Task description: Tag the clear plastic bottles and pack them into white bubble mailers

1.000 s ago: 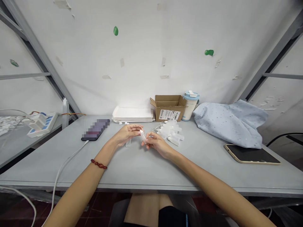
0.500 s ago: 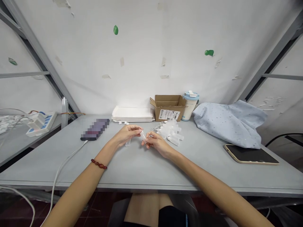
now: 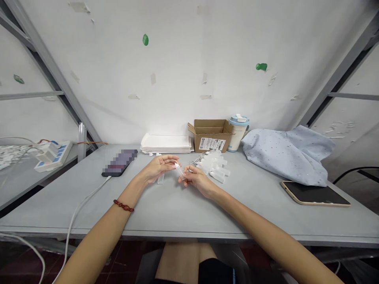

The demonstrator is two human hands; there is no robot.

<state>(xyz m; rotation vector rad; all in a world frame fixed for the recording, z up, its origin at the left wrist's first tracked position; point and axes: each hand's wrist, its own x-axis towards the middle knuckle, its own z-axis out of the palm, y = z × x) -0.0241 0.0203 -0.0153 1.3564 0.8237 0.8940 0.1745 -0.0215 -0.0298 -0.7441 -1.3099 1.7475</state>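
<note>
Over the middle of the grey table, a small clear plastic tube with a white top [image 3: 179,170] is held tilted between both hands. My left hand [image 3: 158,167] pinches its white upper end between thumb and fingers. Lower down, the fingers of my right hand [image 3: 197,178] are closed on the clear body. A second clear tube [image 3: 160,180] lies on the table just under my left hand, partly covered by it. Beyond my right hand rests a pile of similar translucent tubes [image 3: 217,167], with thin white cords at its left side.
Behind the pile stand an open cardboard box [image 3: 211,138] and a lidded cup [image 3: 237,134]. A stack of white sheets [image 3: 167,144] lies left of the box. Phones [image 3: 315,193] [image 3: 120,162] flank the work area, the left one with a cable. Blue cloth [image 3: 288,154] is bunched at right.
The tube stays between both hands, with only a slight shift of the fingers around its white top. The view has moved very slightly.
</note>
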